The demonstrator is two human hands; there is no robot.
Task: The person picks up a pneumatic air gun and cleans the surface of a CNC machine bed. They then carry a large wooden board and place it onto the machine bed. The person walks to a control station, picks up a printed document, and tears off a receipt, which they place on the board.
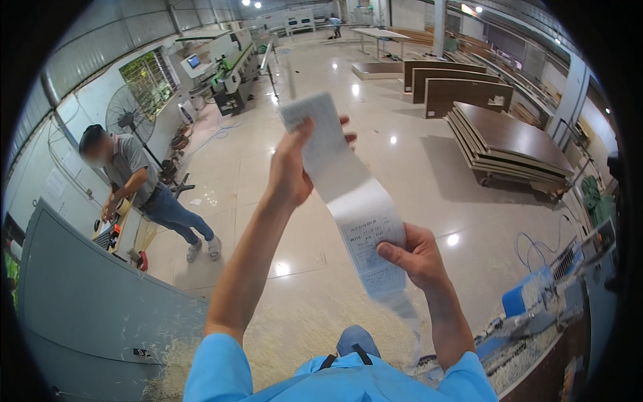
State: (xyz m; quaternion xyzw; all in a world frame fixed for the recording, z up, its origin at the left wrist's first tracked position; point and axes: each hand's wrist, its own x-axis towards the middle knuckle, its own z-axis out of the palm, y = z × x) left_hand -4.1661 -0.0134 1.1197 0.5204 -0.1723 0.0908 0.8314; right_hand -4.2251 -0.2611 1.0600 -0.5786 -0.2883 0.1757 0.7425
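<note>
A long strip of white printed paper point(358, 194) stretches diagonally in front of me, bending in the middle. Its far end is gripped by my left hand point(293, 161), thumb on top and fingertips showing past the right edge. Lower down, my right hand point(418, 254) pinches the strip's right edge, with the thumb lying over the print. Below that hand the paper's tail hangs toward my body and looks blurred.
At the left, a person point(130, 171) stands by a small bench point(124, 224). A grey cabinet point(87, 295) is near left, with wood shavings point(187, 355) beside it. Stacked brown panels point(512, 137) stand at right; a blue machine part point(526, 295) is near right.
</note>
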